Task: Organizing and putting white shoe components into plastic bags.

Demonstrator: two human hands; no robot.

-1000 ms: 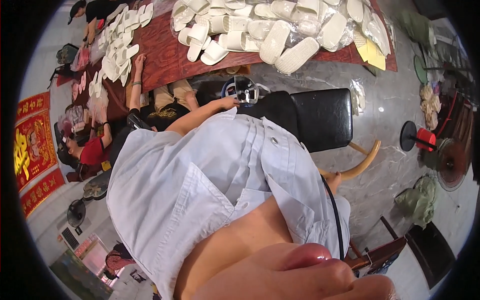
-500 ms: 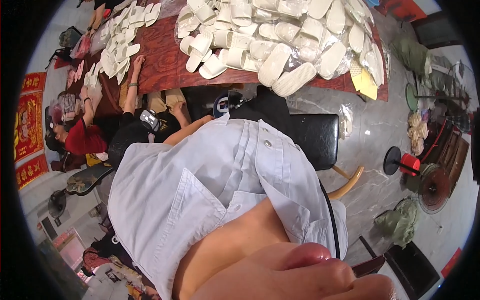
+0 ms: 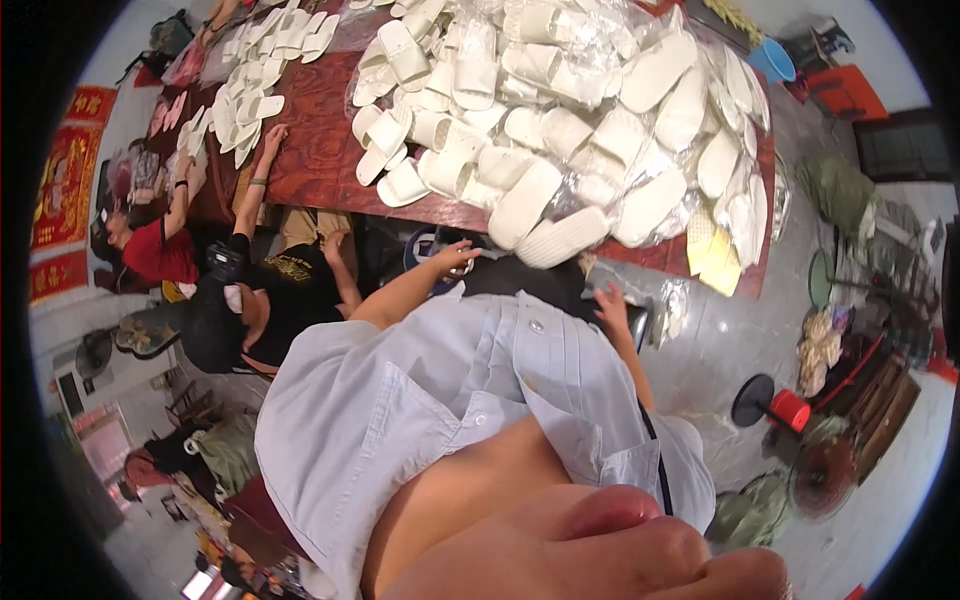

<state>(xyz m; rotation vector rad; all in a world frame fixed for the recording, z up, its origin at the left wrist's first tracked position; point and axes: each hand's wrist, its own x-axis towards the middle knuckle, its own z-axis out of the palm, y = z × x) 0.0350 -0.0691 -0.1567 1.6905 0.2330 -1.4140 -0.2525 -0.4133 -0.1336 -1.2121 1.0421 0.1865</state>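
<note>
My left hand (image 3: 455, 258) is just below the near edge of the table, its fingers stretched out and holding nothing visible. On the other side of my lap, beside the black chair, my right hand (image 3: 612, 308) hangs with fingers apart, also without anything in it. Closest to both hands is a large heap of white slippers (image 3: 475, 65), many in clear plastic bags, piled on the red-brown wooden table (image 3: 320, 130). One white slipper (image 3: 565, 238) pokes out past the table's front edge between my hands. Yellow textured pieces (image 3: 713, 260) lie at the heap's right corner.
To my left, a co-worker in black (image 3: 300, 275) and another in red (image 3: 160, 260) sit along the table near a second group of white slippers (image 3: 250, 100). A red and black stand (image 3: 785, 408), a fan (image 3: 825, 475) and a blue basin (image 3: 771, 60) are on the right.
My left hand has come into view near the table edge, and my right hand has appeared beside the chair. The view has shifted, and the co-worker in black shows more fully.
</note>
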